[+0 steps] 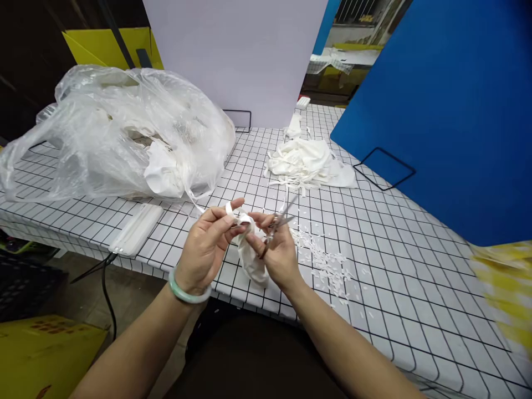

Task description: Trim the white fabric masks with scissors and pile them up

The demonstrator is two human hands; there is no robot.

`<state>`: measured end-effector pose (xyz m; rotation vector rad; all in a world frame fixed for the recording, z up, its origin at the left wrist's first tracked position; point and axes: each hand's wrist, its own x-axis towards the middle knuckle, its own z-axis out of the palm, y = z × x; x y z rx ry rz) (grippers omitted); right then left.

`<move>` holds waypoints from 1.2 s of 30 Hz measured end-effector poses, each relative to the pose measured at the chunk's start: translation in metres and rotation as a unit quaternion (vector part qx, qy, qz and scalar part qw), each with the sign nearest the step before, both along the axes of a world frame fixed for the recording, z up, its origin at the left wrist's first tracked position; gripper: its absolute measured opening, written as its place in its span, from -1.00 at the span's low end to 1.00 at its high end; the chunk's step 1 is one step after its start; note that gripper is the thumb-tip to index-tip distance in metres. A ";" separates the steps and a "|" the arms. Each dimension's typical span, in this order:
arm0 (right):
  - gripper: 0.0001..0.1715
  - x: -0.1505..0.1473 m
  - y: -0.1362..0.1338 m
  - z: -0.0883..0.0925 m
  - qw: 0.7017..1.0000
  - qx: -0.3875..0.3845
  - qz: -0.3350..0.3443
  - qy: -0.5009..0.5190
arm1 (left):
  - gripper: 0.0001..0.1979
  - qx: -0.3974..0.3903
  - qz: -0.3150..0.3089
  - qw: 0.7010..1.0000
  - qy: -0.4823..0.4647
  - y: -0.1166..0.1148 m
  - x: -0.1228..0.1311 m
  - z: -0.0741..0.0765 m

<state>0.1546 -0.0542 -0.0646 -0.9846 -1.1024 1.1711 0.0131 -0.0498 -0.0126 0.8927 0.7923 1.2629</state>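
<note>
My left hand (pixel 206 244) is closed in a pinch on a small white fabric piece (pixel 250 255) that hangs down between both hands above the table's front edge. A pale green bangle sits on that wrist. My right hand (pixel 279 249) is closed around a pair of small scissors (pixel 279 221), blades pointing up and to the right, and its fingertips also touch the fabric. White snippets (pixel 328 266) lie scattered on the table just right of my hands.
The table (pixel 394 266) has a white cover with a black grid. A large clear plastic bag of white fabric (pixel 120 133) lies at the left, a heap of white pieces (pixel 307 163) behind centre. A white board (pixel 236 55) and blue board (pixel 449 105) stand behind. A white flat box (pixel 136 228) lies near the front-left edge.
</note>
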 end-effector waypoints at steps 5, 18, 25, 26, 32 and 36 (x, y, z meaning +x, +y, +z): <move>-0.47 0.009 -0.003 0.004 0.993 -0.097 0.072 0.015 | -0.92 0.128 0.168 0.949 0.236 -0.001 -0.008 -0.027; -0.57 0.081 -0.004 0.030 0.962 -0.097 0.249 -0.065 | -0.87 -0.006 -0.405 0.889 0.212 0.024 -0.011 0.008; -0.59 0.063 0.013 0.025 0.972 -0.061 0.210 0.092 | -0.73 0.019 -0.406 0.874 0.266 0.005 -0.027 0.030; -0.58 0.054 0.016 0.025 0.969 -0.063 0.208 0.120 | -0.73 0.068 -0.392 0.873 0.283 0.002 -0.027 0.034; -0.45 -0.004 0.014 -0.003 0.943 -0.134 0.227 0.204 | -0.74 0.287 -0.086 0.910 0.288 -0.014 -0.004 0.020; -0.41 -0.004 -0.005 -0.022 0.946 -0.156 0.210 0.191 | -0.68 0.169 -0.082 0.967 0.172 -0.018 0.011 -0.017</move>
